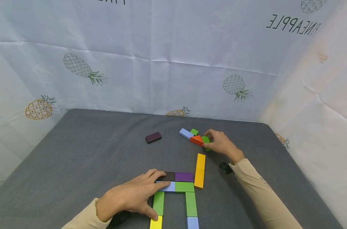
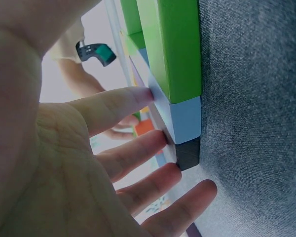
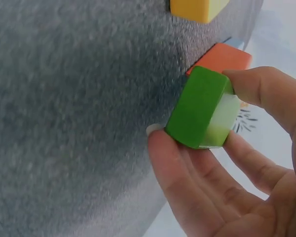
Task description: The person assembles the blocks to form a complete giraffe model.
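My right hand [image 1: 220, 143] pinches a green block [image 3: 200, 106] between thumb and fingers at the back right. Right beside it lies an orange triangular block [image 1: 197, 140], with a light blue block [image 1: 186, 134] and a small green block [image 1: 194, 131] behind. My left hand [image 1: 136, 192], fingers spread and fairly straight, rests its fingertips at the corner of a flat block frame. There a black block [image 2: 188, 154] and a light blue block [image 2: 186, 121] lie under the fingertips. The thumb reaches a yellow block [image 1: 156, 223] below a green block [image 1: 158, 203].
The frame continues right with a purple block [image 1: 184, 177], green blocks [image 1: 191, 204] and a light blue block [image 1: 192, 222]. Two orange-yellow blocks [image 1: 200, 170] stand end to end beside it. A dark block [image 1: 153, 137] lies alone farther back. A pineapple-print curtain [image 1: 162, 63] hangs behind the grey table [image 1: 84, 152].
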The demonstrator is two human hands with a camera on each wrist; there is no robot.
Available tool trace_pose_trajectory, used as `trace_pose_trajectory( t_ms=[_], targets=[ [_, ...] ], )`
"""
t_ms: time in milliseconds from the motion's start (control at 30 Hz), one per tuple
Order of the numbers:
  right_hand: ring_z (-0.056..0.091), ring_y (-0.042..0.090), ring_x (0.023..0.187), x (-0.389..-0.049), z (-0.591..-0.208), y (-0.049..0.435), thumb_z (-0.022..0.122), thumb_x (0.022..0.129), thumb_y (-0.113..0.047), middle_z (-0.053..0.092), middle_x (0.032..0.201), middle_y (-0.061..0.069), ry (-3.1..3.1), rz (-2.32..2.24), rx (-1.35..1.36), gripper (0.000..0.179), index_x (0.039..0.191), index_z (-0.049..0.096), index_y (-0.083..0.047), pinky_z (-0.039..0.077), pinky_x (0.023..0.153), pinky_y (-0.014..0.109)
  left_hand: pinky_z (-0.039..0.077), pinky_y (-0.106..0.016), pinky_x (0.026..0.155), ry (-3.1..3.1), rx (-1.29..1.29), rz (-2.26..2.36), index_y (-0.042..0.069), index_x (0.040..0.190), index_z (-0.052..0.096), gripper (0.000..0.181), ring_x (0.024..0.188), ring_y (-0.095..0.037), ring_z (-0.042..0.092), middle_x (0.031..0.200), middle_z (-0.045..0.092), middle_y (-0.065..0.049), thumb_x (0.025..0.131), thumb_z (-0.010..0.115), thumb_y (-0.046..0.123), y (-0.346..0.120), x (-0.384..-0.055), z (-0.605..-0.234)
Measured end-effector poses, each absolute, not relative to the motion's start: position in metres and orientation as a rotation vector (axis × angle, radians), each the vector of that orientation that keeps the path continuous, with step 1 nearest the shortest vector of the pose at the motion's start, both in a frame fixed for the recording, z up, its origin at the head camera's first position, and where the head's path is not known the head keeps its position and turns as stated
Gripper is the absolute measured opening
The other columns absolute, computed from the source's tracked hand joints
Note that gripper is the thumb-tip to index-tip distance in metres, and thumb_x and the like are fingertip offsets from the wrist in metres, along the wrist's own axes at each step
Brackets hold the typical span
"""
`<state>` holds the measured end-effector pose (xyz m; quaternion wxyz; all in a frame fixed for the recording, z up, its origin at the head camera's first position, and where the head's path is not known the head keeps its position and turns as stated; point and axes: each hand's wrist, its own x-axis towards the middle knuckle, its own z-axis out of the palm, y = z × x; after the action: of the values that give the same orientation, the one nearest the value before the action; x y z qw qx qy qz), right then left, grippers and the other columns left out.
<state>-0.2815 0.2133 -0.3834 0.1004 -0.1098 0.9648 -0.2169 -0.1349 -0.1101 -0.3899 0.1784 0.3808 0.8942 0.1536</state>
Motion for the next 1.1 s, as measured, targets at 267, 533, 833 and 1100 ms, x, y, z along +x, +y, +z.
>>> trace_pose_trajectory(
  t_ms=[267,533,833,1100],
  targets=[
    [0.063,0.029,0.095,-0.284,-0.387,0.203,0.070,0.091,-0.027,0.065,0.114,0.020,2.844,-0.688,-0.352,0.048,0.129,0.056,-0.001,0.054,0.081,0.044,0.045,-0.044,0.107,2.511,1.068,0.434,0.027,0.148,0.046,0.091,0.138,-0.021,0.036,0.154,0.035,0.000,0.071,0.083,0.058,-0.110,-0.137,-0.389],
    [0.062,0.028,0.094,-0.283,-0.389,0.195,0.070,0.091,-0.030,0.064,0.114,0.020,2.836,-0.715,-0.328,0.051,0.130,0.054,-0.002,0.053,0.077,0.041,0.044,-0.044,0.107,2.513,1.076,0.425,0.026,0.148,0.046,0.091,0.138,-0.021,0.036,0.154,0.036,-0.001,0.071,0.082,0.057,-0.110,-0.137,-0.389],
    [0.062,0.029,0.098,-0.281,-0.391,0.201,0.070,0.091,-0.031,0.063,0.117,0.021,2.852,-0.695,-0.225,0.052,0.130,0.054,-0.001,0.054,0.080,0.042,0.044,-0.043,0.107,2.516,1.074,0.424,0.026,0.148,0.046,0.091,0.137,-0.021,0.036,0.154,0.036,0.001,0.071,0.082,0.058,-0.110,-0.136,-0.390],
    [0.066,0.027,0.093,-0.281,-0.390,0.206,0.066,0.094,-0.024,0.058,0.131,0.025,2.822,-0.676,-0.308,0.048,0.134,0.056,0.001,0.057,0.079,0.040,0.044,-0.043,0.107,2.522,1.084,0.428,0.025,0.148,0.046,0.091,0.137,-0.021,0.036,0.153,0.036,0.000,0.071,0.082,0.058,-0.111,-0.136,-0.390]
  ],
)
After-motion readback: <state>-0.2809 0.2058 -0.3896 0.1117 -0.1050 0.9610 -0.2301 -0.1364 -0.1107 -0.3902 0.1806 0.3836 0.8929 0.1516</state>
